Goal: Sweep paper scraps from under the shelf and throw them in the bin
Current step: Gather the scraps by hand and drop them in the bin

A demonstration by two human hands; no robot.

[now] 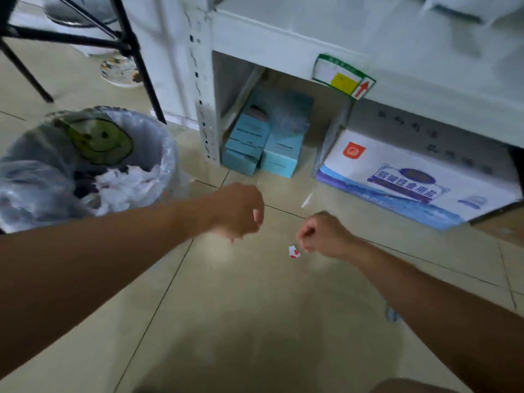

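Head view: right hand point(320, 236) pinches a small red-and-white paper scrap point(294, 251) just above the floor tiles point(226, 307). Left hand point(238, 212) curled shut, contents hidden. Lined bin point(85, 165) sits left; blue boxes point(263, 137) and a carton point(411, 180) crowd under the shelf point(283, 32).

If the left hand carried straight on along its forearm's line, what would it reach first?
Probably bare floor tile, then the white-and-blue carton under the shelf. The left hand points up-right, away from the bin; depth unclear.
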